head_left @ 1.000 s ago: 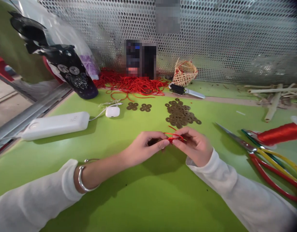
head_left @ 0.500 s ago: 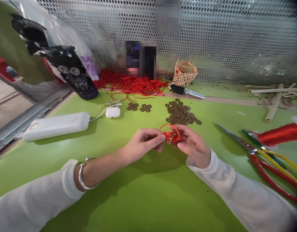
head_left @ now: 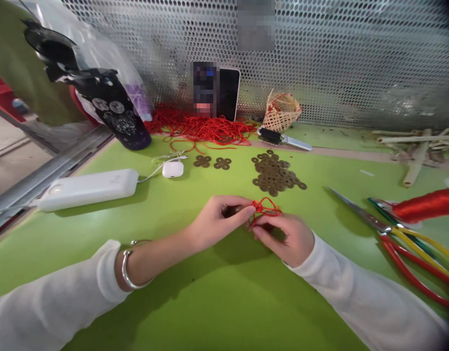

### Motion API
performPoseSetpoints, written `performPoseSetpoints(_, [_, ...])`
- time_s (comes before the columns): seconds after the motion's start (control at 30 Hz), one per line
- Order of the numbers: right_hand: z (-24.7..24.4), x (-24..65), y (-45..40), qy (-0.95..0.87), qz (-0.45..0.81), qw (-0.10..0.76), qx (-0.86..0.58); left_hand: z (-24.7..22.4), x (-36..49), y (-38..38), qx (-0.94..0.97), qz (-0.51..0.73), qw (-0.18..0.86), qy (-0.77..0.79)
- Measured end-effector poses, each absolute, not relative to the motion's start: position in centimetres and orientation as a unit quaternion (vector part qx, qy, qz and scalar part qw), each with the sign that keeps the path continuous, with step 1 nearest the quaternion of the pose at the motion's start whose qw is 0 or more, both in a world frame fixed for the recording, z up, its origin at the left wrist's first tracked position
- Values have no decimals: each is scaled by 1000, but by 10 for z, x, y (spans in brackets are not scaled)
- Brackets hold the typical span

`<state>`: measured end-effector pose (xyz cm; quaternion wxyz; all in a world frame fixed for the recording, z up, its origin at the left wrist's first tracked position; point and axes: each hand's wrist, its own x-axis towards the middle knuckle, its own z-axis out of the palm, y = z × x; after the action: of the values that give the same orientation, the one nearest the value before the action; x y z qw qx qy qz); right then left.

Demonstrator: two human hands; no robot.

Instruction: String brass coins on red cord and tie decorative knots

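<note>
A red cord [head_left: 267, 207] with loose loops is held above the green tabletop between both hands. My left hand [head_left: 224, 214] pinches it between thumb and forefinger, at the knotted-looking part. Just to the right, my right hand [head_left: 285, 235] is closed with thumb and forefinger together on a lower strand of the same cord. Whether a coin sits inside the cord is hidden by the fingers. Beyond the hands lies a heap of round, holed brass-coloured coins [head_left: 273, 173]. Left of it are two small coin clusters [head_left: 222, 163], each of several coins.
Large scissors [head_left: 383, 228] and a spool of red thread [head_left: 425, 204] lie at the right. A hairbrush [head_left: 283, 139], a woven basket [head_left: 282, 111] and a pile of red cords [head_left: 210, 127] are at the back. Left are a white power bank [head_left: 89, 189], an earbud case [head_left: 172, 169] and a black bottle [head_left: 117, 109].
My right hand has moved down and closed in toward the left, its fingers now pinching a lower strand. The red loop has changed shape. My left hand keeps its pinch.
</note>
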<state>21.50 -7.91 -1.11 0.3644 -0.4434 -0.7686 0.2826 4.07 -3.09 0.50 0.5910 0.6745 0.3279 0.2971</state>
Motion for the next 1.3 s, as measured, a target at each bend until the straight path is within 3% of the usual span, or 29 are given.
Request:
performPoseSetpoints(0.17, [-6, 215, -86, -691, 360, 408, -476, 3, 41, -33, 785, 279, 410, 371])
performPoseSetpoints(0.3, [-4, 215, -86, -575, 431, 470, -512, 1, 39, -35, 831, 258, 354, 342])
performPoseSetpoints(0.47, [-3, 213, -84, -544, 446, 505, -499, 3, 38, -37, 845, 268, 337, 316])
performPoseSetpoints(0.63, [-5, 217, -79, -581, 368, 530, -496, 5, 39, -38, 844, 288, 340, 298])
performPoseSetpoints(0.93, [-10, 226, -71, -749, 241, 448, -425, 3, 37, -37, 836, 292, 369, 282])
performPoseSetpoints(1.3, [-2, 223, -76, -790, 129, 433, -415, 2, 38, -37, 853, 265, 357, 274])
